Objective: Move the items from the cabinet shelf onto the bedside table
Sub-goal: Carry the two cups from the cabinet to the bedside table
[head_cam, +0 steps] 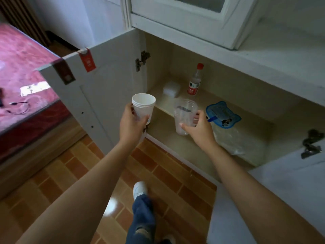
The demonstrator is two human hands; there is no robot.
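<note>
Fingers of the left hand curled round a stack of white paper cups; the right hand gripped a clear plastic cup, both just before the cabinet shelf.

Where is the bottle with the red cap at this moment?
In the head view, the bottle with the red cap stands upright at the back of the cabinet shelf, just right of a white box, behind the clear cup.
</note>
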